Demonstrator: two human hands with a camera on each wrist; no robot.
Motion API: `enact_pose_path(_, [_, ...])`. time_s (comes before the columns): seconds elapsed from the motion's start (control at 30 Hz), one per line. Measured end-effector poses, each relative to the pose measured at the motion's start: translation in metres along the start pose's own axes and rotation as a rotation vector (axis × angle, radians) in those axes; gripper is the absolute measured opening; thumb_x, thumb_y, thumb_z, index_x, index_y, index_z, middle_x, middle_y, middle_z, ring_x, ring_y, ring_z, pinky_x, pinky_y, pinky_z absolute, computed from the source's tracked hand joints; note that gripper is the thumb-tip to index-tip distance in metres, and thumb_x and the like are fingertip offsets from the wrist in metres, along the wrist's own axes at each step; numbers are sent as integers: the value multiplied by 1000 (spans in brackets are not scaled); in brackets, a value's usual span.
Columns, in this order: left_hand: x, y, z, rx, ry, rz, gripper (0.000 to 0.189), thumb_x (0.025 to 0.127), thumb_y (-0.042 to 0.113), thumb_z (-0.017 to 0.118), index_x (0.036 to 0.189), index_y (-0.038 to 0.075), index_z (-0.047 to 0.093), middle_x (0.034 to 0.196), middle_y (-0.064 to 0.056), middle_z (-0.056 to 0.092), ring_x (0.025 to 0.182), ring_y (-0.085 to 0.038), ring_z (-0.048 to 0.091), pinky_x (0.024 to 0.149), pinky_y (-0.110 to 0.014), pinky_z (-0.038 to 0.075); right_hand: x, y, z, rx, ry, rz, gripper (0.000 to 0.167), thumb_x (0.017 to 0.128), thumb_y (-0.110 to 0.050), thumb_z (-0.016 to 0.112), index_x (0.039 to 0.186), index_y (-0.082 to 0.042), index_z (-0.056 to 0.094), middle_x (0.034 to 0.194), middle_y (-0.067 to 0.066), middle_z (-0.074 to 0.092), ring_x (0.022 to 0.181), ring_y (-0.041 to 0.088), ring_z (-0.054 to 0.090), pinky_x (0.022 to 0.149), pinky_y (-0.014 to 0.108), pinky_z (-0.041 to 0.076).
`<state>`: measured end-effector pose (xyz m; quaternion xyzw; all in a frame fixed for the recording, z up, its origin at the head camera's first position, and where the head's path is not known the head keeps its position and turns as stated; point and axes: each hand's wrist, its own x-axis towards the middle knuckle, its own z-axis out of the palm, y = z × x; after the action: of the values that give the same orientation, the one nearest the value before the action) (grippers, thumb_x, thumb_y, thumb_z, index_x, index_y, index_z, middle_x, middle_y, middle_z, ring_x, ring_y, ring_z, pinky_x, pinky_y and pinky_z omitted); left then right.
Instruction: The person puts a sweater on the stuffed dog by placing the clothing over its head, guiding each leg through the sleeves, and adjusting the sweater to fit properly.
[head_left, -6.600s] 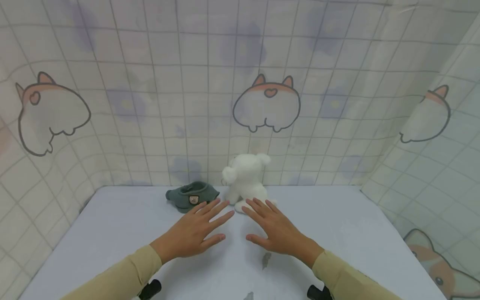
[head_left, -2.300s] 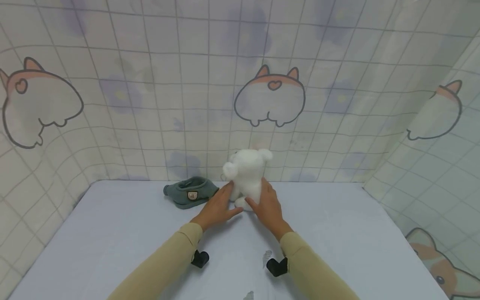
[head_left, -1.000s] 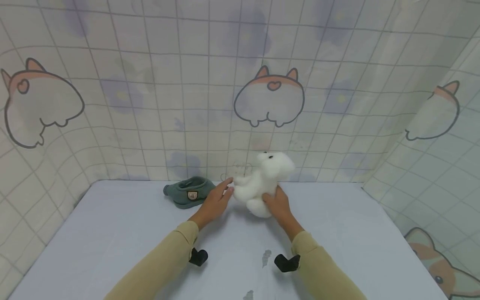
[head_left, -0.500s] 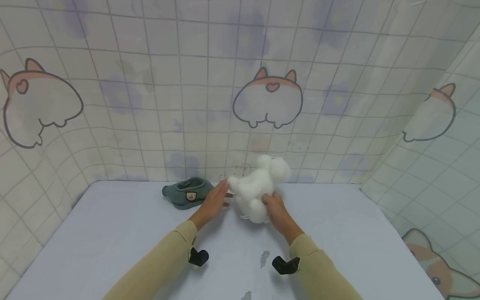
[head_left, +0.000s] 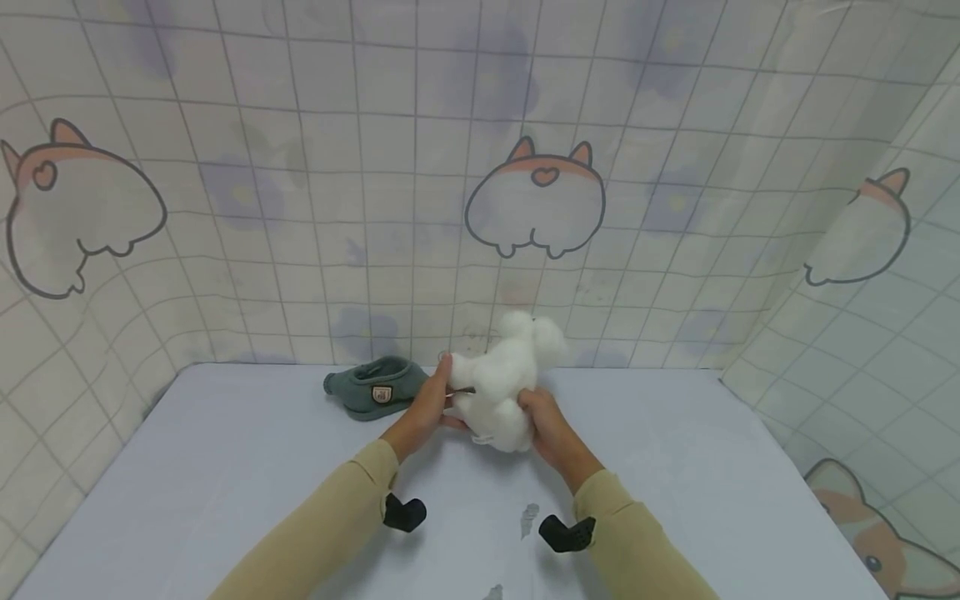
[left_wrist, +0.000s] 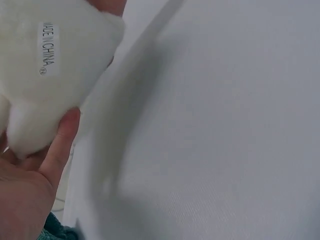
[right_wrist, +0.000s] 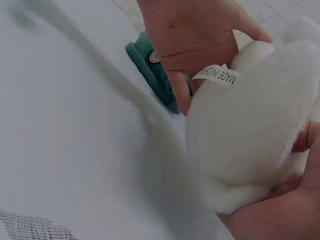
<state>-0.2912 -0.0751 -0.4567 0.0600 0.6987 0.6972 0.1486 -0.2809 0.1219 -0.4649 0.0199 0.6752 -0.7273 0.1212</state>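
Both hands hold a white plush toy animal (head_left: 501, 379) over the back of the table, its bottom and tag turned toward me. The right hand (head_left: 551, 427) grips its right side, with fingers curled into the fur in the right wrist view. On the other side the left hand (head_left: 422, 414) holds the toy between thumb and fingers. In the left wrist view, the left thumb (left_wrist: 62, 145) presses the fur near a "MADE IN CHINA" label (left_wrist: 48, 49). A teal cloth piece (head_left: 366, 407) with a small badge and a hollow opening lies just left of the left hand.
The table has a white cover (head_left: 645, 442) with small worn grey patches (head_left: 528, 520) near the front. A checked curtain (head_left: 390, 208) with printed corgis surrounds the back and sides. Black wrist devices (head_left: 567, 534) hang under both sleeves.
From facing away on the table, the plush toy has been taken up by the right hand, turned and tipped bottom toward me. The left hand has closed in on its left side.
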Motion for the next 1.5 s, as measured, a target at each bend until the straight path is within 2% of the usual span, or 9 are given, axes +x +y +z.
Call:
enact_pose_path(0.2, [-3,8,1,-98,-24,-68,73,95,67,31,140,11,46,141,-21,46,129,-42,48,81,-51,57,-3,-5,-3,-95,-3,11,50,77,-8,41,126,0,50,126,7,54,109,20,47,99,35,37])
enact_pose_path(0.43, [-4,3,-5,-94,44,-8,54,99,44,40,137,7,49,139,-17,48,120,-34,54,84,-47,57,-5,-7,-9,-353,135,-70,44,90,-19,54,134,-15,57,134,7,59,120,24,52,103,43,43])
enact_pose_path(0.6, [-3,0,-9,-63,50,15,51,100,39,43,141,9,46,144,-14,44,126,-33,49,90,-48,55,-7,-15,-10,-256,125,-65,39,100,-29,48,133,-9,57,132,12,59,113,27,60,94,37,52])
enact_pose_path(0.7, [-4,0,-10,-50,41,12,52,99,39,46,144,12,43,148,-12,41,132,-33,46,95,-47,52,-9,-21,-10,-162,62,-22,53,101,-43,43,138,-6,50,138,15,54,122,32,57,97,42,52])
enact_pose_path(0.83, [-5,1,-9,-57,19,10,58,100,42,46,147,10,37,153,-13,36,137,-34,40,102,-49,47,-13,-26,-11,-191,-48,6,71,95,-56,49,148,-11,36,149,12,44,135,33,45,104,48,46])
enact_pose_path(1.0, [-6,0,-7,-66,-39,10,56,103,42,38,150,11,34,156,-11,32,142,-33,35,109,-53,39,-16,-27,-14,-239,-114,-11,72,94,-48,57,152,-14,30,155,9,36,141,32,38,109,53,39])
enact_pose_path(1.2, [-5,-3,-8,10,-132,66,53,101,29,50,151,20,34,157,-5,32,141,-27,37,113,-49,36,-13,-21,-21,-266,-109,-34,74,90,-37,67,152,-24,30,159,4,29,146,30,29,111,58,34])
enact_pose_path(1.37, [-5,-6,-11,136,-119,154,53,97,24,59,147,24,40,154,0,37,144,-22,33,116,-46,32,-11,-14,-25,-308,-123,-81,75,87,-33,71,151,-33,31,160,2,27,149,32,20,111,58,34])
enact_pose_path(1.5, [-5,-6,-11,197,-93,207,57,93,20,64,146,20,42,153,-4,40,146,-24,29,120,-47,23,-11,-8,-26,-307,-105,-117,78,86,-26,73,151,-30,31,158,7,31,146,35,26,112,55,34])
